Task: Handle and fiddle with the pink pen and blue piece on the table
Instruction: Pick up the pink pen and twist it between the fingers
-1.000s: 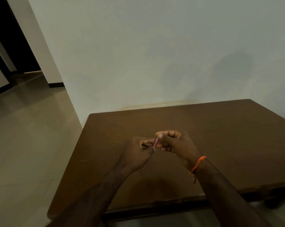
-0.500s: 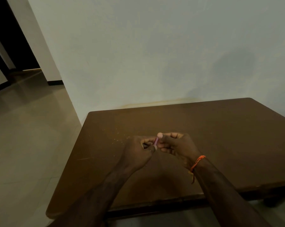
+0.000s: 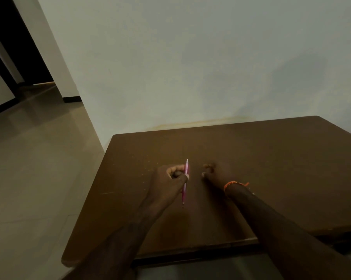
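While the slim pink plastic pen (image 3: 185, 182) stands nearly upright above the dark brown wooden surface (image 3: 281, 162), its long axis runs away from the person, its tip toward them. The left hand (image 3: 171, 181) is the grip holding it, fingers curled round its middle. The right hand (image 3: 216, 173) hovers just beside, apart from the pen, fingers curled; whether it hides the blue piece I cannot tell.

A dark brown wooden table (image 3: 271, 168) stands with its far edge against the pale wall (image 3: 190, 67). Small pale specks (image 3: 148, 165) lie scattered on its top, near the table's far left corner.
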